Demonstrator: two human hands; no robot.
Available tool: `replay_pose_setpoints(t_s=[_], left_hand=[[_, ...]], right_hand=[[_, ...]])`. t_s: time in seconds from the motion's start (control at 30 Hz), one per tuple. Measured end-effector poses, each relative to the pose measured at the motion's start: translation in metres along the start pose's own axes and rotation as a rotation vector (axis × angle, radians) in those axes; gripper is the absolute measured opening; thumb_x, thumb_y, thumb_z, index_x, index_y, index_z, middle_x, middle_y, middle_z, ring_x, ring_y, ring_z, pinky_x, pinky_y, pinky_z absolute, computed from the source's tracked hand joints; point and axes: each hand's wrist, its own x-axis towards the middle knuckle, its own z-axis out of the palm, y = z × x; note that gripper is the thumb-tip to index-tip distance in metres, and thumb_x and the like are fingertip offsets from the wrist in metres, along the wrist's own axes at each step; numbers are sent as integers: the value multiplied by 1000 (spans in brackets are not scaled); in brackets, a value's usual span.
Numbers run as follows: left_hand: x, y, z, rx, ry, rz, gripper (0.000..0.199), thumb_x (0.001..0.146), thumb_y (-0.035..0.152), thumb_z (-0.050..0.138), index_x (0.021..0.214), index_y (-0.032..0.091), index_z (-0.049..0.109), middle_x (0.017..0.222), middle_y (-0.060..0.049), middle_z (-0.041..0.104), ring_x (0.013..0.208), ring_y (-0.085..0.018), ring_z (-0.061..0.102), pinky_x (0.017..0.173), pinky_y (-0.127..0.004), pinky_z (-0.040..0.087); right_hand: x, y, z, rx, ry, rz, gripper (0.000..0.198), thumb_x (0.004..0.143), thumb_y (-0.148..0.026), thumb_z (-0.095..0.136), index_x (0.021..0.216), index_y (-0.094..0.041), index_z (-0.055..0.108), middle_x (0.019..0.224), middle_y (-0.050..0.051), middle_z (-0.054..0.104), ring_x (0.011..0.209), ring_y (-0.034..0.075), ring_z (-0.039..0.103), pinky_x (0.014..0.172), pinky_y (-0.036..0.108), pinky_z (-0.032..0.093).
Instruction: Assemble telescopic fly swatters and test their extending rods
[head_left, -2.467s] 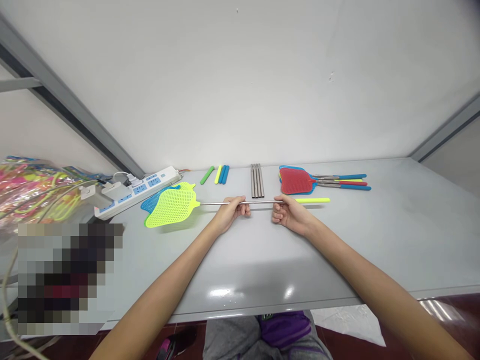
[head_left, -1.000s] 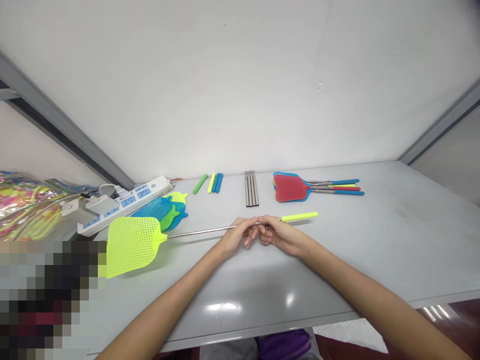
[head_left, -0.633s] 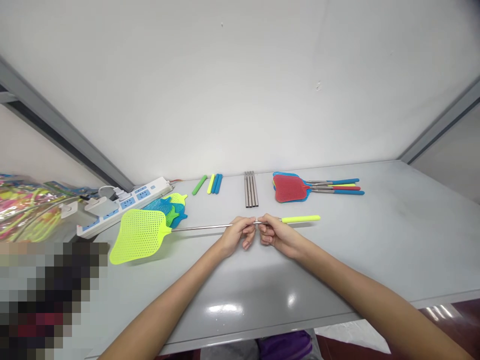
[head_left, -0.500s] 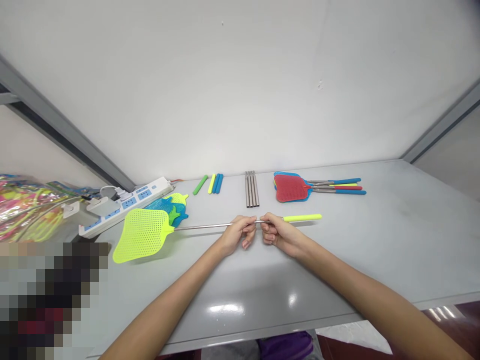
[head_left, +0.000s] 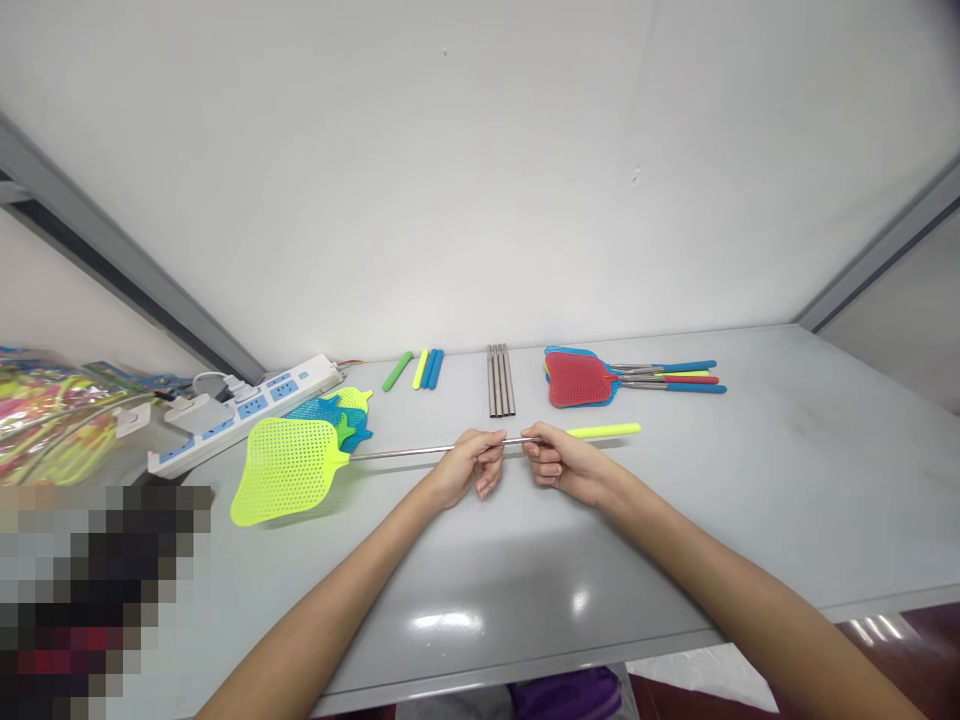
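Observation:
A fly swatter (head_left: 289, 470) with a yellow-green mesh head, a thin metal rod and a yellow grip spans the space in front of me, its head to the left. My left hand (head_left: 471, 466) pinches the rod near its middle. My right hand (head_left: 561, 462) is closed round the rod a little to the right, just short of the yellow grip (head_left: 604, 432). A short stretch of bare rod shows between the two hands. Behind them lie several metal tubes (head_left: 501, 382), side by side.
Finished-looking swatters (head_left: 581, 378) lie stacked at the back right. Loose coloured grips (head_left: 429, 369) rest at the back. Loose mesh heads (head_left: 349, 415) lie beside a white power strip (head_left: 247, 412) with plugs. Plastic-wrapped items (head_left: 67, 410) sit at far left.
My hands have drawn slightly apart along the rod, with more bare metal showing between them. Both still grip the swatter. The whole view has shifted slightly.

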Motion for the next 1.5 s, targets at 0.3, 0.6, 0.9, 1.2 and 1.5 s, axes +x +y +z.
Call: replay_pose_setpoints(t_s=[0.3,0.6,0.9,1.2,1.5], left_hand=[[-2,4,-4,17,5,-19,41,77,37,37,44,19,20,27,6,32,25,-7,32,38,-23,26],[-4,6,-13,45,8,-21,42,77,37,37,44,20,20,26,6,32,24,-7,30,35,-22,24],[-8,9,-23,68,16,-31,42,77,38,38,44,20,21,26,6,30,24,-6,29,34,-22,21],[-12,11,-33,68,10,-32,41,77,36,39,44,19,23,27,6,31,25,-7,29,32,-22,18],[-14,13,-38,70,14,-41,40,78,34,38,44,19,24,28,5,32,25,-7,28,32,-22,18]], right_hand=[[2,-2,-9,11,-8,0,25,70,-25,47,49,-16,38,39,-10,13,36,4,11,36,19,16],[2,-5,-13,9,10,0,25,70,-25,47,49,-15,39,39,-10,14,35,4,12,36,19,16],[-1,-8,-12,17,43,-14,24,70,-24,47,49,-16,37,41,-10,15,36,4,12,37,19,18],[-1,-8,-14,50,43,-26,23,70,-24,48,51,-16,38,42,-9,18,36,3,12,37,19,17],[0,-8,-18,51,36,-25,24,69,-24,49,49,-16,38,41,-10,13,37,4,12,37,19,16]])
